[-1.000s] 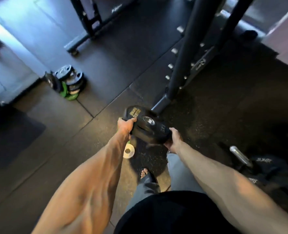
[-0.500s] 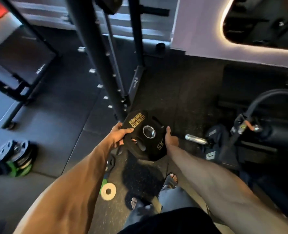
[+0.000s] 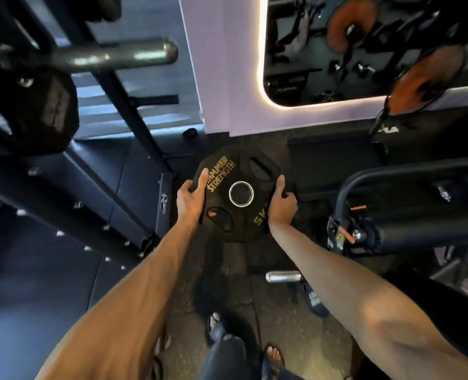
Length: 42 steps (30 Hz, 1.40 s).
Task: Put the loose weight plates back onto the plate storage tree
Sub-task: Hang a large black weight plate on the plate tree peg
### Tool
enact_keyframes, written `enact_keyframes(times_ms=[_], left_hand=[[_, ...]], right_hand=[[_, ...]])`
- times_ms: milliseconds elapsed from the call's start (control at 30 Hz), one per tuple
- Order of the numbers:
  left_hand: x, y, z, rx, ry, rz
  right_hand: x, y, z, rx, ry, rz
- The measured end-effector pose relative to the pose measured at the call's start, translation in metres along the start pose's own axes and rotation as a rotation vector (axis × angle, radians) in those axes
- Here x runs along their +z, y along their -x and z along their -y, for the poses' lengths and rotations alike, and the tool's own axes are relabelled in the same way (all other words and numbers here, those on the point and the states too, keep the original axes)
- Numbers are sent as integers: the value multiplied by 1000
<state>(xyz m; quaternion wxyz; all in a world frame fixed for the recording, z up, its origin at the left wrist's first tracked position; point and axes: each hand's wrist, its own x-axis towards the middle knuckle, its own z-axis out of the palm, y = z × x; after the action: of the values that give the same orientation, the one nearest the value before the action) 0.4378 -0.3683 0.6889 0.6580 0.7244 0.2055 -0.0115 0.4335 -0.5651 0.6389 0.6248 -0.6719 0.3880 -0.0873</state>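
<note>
I carry a black 5 kg weight plate (image 3: 241,185) with gold lettering and a steel-ringed centre hole, held face-up in front of me above the floor. My left hand (image 3: 191,196) grips its left rim, thumb on top. My right hand (image 3: 281,202) grips the right rim the same way. A bare steel peg (image 3: 117,54) sticks out from the dark rack frame at upper left, with a black plate (image 3: 39,111) hanging on a peg below it. Low at my right a short chrome peg (image 3: 283,277) points left, with a dark plate (image 3: 316,303) behind it.
Dark rack uprights (image 3: 134,119) with rows of holes slope down the left side. A padded machine with a curved black bar (image 3: 391,176) crowds the right. A lit-edged mirror (image 3: 323,50) hangs on the pale wall ahead. My sandalled feet (image 3: 216,325) stand on black rubber flooring.
My view has swung up and to the right, away from the plates on the floor at the left. Both hands have lifted the plate higher and turned it flatter toward me.
</note>
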Motion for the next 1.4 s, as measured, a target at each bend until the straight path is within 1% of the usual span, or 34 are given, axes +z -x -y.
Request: enact_keyframes(times_ms=[100,200,300,400,500,633,800,967,1067,1233,1400], left_hand=[[24,-49,-35,145,-57,-5],[48,-99,-69,234,-50,14],[66,-144,-103,309,-63,27],[81,-175,-133,334,-45,66],[92,-202,-153,372,-24,48],[106,-236,-166,356,22,21],[122,-268,-173,349,87,-38],[147,-308,-177,332,86,-128],[167,-330,-186,317,101,-201],[195,-356,-223,340,97,-397],[192,-375,-278,437,48,-574]], right_hand=[[20,-33,40,-58,-67,-63],[40,-65,83,-124,-133,-118],[58,-92,131,-178,-138,-186],[73,-114,166,-231,-157,-239],[90,-135,190,-255,-158,-287],[113,-165,213,-278,-191,-286],[142,-207,232,-296,-176,-212],[169,-259,252,-317,-145,-117],[183,-292,269,-332,-146,-29],[205,-338,312,-388,-162,138],[251,-360,366,-390,-236,313]])
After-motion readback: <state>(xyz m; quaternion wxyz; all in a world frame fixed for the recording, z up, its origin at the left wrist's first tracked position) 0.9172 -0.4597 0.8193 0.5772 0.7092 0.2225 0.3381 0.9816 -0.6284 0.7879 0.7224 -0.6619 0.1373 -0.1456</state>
